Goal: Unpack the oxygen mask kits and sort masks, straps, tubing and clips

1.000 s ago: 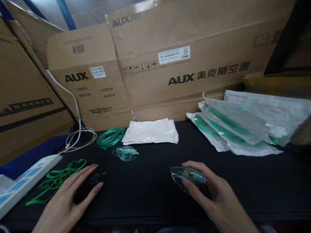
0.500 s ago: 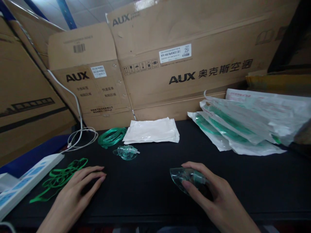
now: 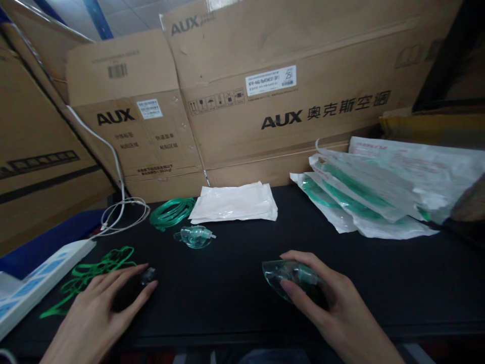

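Note:
My right hand (image 3: 333,308) curls over a clear green-tinted face mask (image 3: 282,275) on the black table (image 3: 235,293), thumb and fingers closed on it. My left hand (image 3: 94,313) lies low at the front left, its fingers pinching a small dark clear part (image 3: 148,276). Just left of that hand lies a tangle of green elastic straps (image 3: 94,273). Farther back rest a second small clear mask (image 3: 195,236), a coil of green tubing (image 3: 172,212) and a flat stack of white bags (image 3: 235,203).
Sealed packs with green tubing (image 3: 359,202) are piled at the right. A white power strip (image 3: 38,283) and white cable (image 3: 121,212) lie at the left. Large AUX cardboard boxes (image 3: 280,91) wall off the back of the table.
My left hand drew back slightly and now shows the small dark part at its fingertips. My right hand stayed on the mask.

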### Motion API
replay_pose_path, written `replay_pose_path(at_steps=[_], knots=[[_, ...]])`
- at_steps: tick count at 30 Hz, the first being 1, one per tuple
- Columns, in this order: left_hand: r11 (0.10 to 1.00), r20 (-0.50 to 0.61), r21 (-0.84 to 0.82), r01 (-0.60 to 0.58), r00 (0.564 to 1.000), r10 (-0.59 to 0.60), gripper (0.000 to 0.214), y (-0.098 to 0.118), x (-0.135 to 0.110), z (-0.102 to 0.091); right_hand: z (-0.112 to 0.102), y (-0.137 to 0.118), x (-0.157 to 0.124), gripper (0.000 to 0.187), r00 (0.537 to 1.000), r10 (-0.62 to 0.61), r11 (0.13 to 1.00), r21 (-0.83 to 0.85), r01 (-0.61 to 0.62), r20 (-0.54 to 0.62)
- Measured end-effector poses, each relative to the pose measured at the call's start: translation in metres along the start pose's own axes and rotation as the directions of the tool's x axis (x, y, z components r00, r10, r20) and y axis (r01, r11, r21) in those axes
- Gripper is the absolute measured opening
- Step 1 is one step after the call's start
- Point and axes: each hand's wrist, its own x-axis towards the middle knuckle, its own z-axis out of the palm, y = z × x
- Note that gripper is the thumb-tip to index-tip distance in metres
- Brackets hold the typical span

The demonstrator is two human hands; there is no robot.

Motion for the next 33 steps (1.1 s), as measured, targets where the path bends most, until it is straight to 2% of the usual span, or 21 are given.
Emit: replay_pose_path(at_steps=[6, 9, 11, 14, 16, 19, 21, 24, 29, 33], knots=[[0.994, -0.012, 0.082, -0.072, 0.997, 0.073, 0.062, -0.019, -0.007, 0.008, 0.0, 0.003, 0.0, 0.025, 0.999, 0.031, 0.999, 0.02, -0.031, 0.021], [0.986, 0.013, 0.097, -0.133, 0.991, 0.133, 0.064, -0.018, -0.007, 0.007, 0.001, 0.003, 0.001, 0.027, 0.997, 0.061, 0.996, 0.055, -0.064, 0.053], [0.99, -0.041, 0.076, -0.12, 0.991, 0.124, 0.066, -0.005, -0.005, 0.003, 0.003, 0.0, 0.006, 0.029, 0.991, 0.093, 0.993, 0.069, -0.1, 0.096], [0.996, -0.18, 0.001, -0.091, 0.979, 0.09, 0.065, 0.028, 0.005, -0.006, 0.006, -0.014, 0.022, 0.033, 0.977, 0.127, 0.988, 0.063, -0.14, 0.172], [0.988, -0.203, -0.069, -0.138, 0.971, 0.122, 0.061, 0.051, 0.018, -0.012, 0.011, -0.026, 0.041, 0.03, 0.97, 0.102, 0.992, 0.052, -0.116, 0.221], [0.961, -0.219, -0.181, -0.212, 0.961, 0.17, 0.054, 0.072, 0.047, -0.014, 0.026, -0.041, 0.075, 0.021, 0.972, -0.008, 0.999, 0.037, 0.0, 0.235], [0.935, -0.209, -0.253, -0.25, 0.957, 0.199, 0.055, 0.074, 0.067, -0.009, 0.041, -0.045, 0.097, 0.022, 0.963, -0.105, 0.994, 0.018, 0.104, 0.247], [0.896, -0.131, -0.337, -0.29, 0.957, 0.261, 0.056, 0.069, 0.091, 0.002, 0.068, -0.043, 0.123, 0.03, 0.937, -0.175, 0.984, 0.017, 0.179, 0.302], [0.867, -0.079, -0.4, -0.296, 0.954, 0.289, 0.048, 0.063, 0.097, 0.017, 0.108, -0.032, 0.139, 0.028, 0.929, -0.168, 0.986, 0.041, 0.163, 0.331], [0.855, -0.064, -0.42, -0.304, 0.95, 0.306, 0.043, 0.063, 0.092, 0.018, 0.121, -0.024, 0.134, 0.037, 0.932, -0.128, 0.991, 0.011, 0.133, 0.34]])
